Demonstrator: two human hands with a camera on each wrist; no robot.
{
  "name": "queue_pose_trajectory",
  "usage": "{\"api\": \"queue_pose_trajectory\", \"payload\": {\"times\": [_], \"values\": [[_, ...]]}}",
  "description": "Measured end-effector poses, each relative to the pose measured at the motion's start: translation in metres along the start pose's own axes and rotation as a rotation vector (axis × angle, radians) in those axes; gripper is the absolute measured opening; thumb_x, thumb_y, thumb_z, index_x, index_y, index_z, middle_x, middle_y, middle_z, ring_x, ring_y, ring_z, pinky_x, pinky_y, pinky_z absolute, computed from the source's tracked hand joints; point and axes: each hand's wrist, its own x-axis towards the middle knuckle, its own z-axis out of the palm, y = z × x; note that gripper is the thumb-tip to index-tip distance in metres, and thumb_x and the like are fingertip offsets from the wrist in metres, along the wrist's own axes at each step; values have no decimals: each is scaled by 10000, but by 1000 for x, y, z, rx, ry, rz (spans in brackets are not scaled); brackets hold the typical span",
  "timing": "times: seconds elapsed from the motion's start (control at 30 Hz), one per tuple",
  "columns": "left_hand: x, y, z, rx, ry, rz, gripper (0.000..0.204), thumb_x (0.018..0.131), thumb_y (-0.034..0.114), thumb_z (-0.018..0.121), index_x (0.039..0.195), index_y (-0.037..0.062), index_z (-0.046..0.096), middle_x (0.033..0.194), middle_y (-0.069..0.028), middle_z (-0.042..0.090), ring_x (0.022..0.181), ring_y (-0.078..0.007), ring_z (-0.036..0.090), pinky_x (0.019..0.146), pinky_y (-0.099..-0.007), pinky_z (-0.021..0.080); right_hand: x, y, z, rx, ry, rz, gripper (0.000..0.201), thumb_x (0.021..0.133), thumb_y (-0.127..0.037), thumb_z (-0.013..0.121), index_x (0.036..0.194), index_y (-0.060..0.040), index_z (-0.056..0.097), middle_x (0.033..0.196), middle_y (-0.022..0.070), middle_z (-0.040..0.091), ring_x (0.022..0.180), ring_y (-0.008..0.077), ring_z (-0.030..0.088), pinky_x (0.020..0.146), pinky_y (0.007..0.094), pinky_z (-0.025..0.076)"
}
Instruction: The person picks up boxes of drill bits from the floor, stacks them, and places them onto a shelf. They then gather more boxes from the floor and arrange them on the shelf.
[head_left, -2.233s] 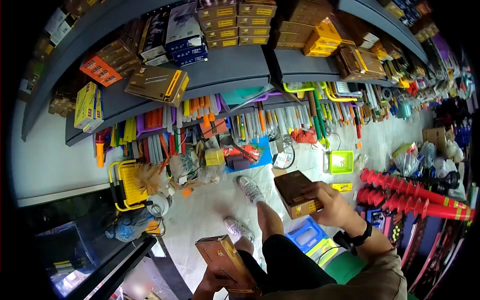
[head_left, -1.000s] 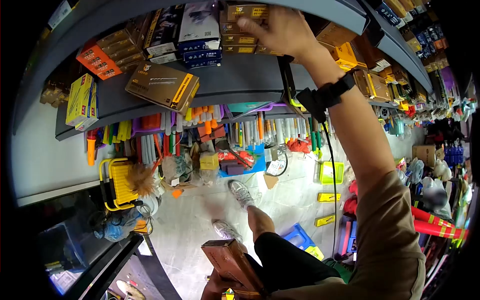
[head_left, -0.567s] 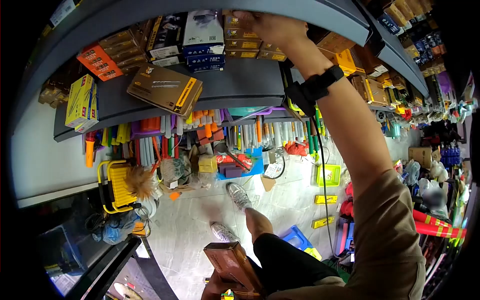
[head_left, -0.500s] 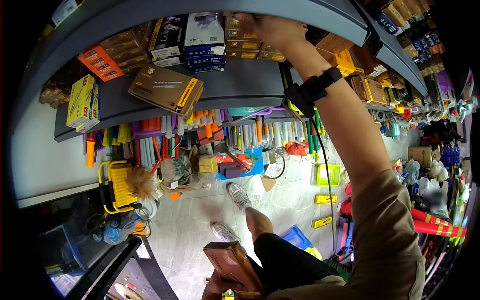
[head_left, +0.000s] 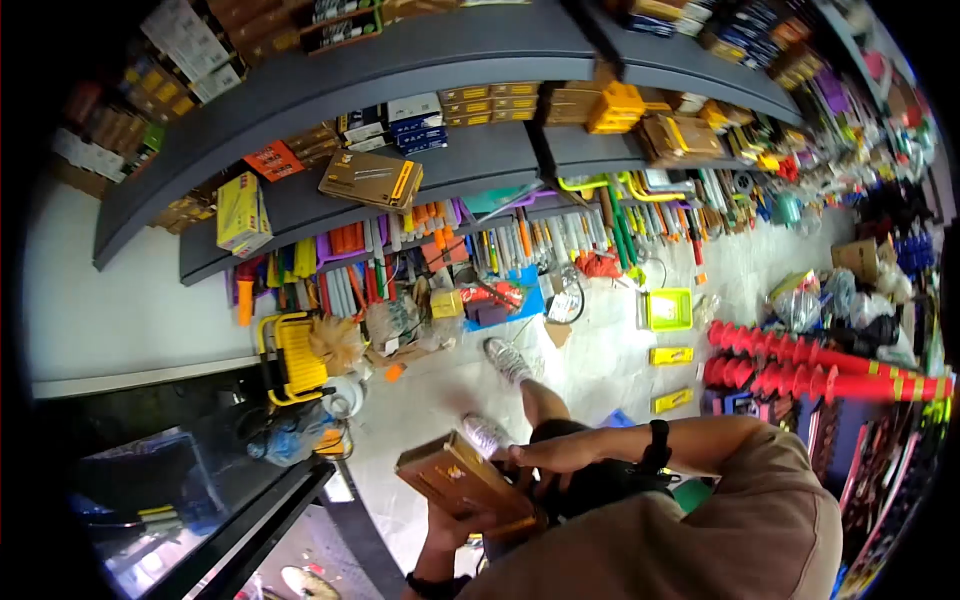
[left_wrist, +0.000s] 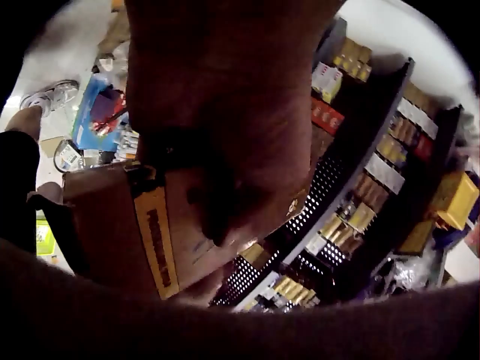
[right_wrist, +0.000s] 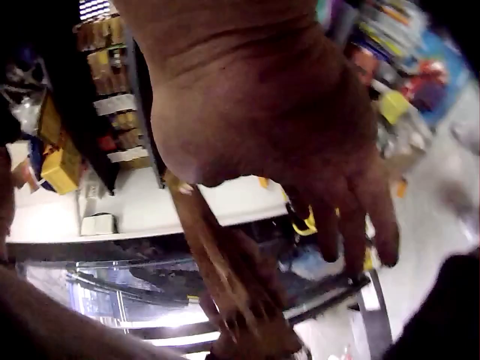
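My left hand (head_left: 455,522) grips a flat brown cardboard box (head_left: 450,478) from below and its side, low in front of my body. In the left wrist view, a yellow printed strip runs across the box (left_wrist: 105,221), and the left hand (left_wrist: 225,142) covers much of it. My right hand (head_left: 562,452) is at the box's right end, palm down. Seen from the right wrist, the right hand's (right_wrist: 277,127) fingers reach loosely downward with nothing between them, beside the narrow side of the box (right_wrist: 217,251). Its thumb is mostly hidden.
A grey shelf (head_left: 470,160) ahead carries stacked boxes, with a brown drill-bit box (head_left: 370,180) lying askew near its edge. Yellow packs (head_left: 672,356), a green basket (head_left: 670,310) and red-and-yellow cones (head_left: 800,375) lie to the right. A black-framed glass case (head_left: 230,520) stands at left.
My right hand held a brown box, then reached into the stacked boxes on the shelf. It has come back down without that box, beside the left hand's box. The head view has shifted.
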Motion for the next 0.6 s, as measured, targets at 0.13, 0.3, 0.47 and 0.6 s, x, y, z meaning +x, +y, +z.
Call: {"api": "queue_pose_trajectory", "payload": {"times": [0.13, 0.3, 0.47, 0.6], "values": [[-45, 36, 19, 340, -99, 96, 734, 697, -49, 842, 1329, -42, 469, 1188, -147, 647, 1088, -281, 660, 933, -414, 556, -22, 61, 82, 391, -80, -64, 933, 920, -820, 270, 1534, -118, 299, 1386, 204, 525, 1131, 314, 627, 896, 451, 545], [-75, 63, 87, 603, -230, 186, 490, 776, -60, 787, 1220, -65, 582, 1159, -137, 679, 1023, -210, 681, 899, -349, 557, -83, 54, 133, 425, -137, -656, 840, 977, -630, 491, 1550, -90, 198, 1483, 216, 425, 1296, 336, 539, 1073, 427, 472], [-77, 86, 154, 786, -415, 252, 436, 822, 9, 784, 1213, -38, 595, 1095, -115, 694, 997, -217, 677, 883, -341, 542, -113, 94, 145, 472, 72, -900, 693, 944, -429, 691, 1436, -55, 379, 1368, 153, 500, 1194, 262, 600, 1064, 385, 493], [-82, 124, 231, 1156, -727, 593, 438, 818, 109, 812, 1203, 2, 632, 1171, -117, 676, 1042, -221, 675, 891, -351, 537, -128, 138, 139, 422, 248, -1129, 929, 813, -454, 822, 1488, -41, 336, 1397, 170, 530, 1248, 317, 583, 1055, 446, 499]]}}
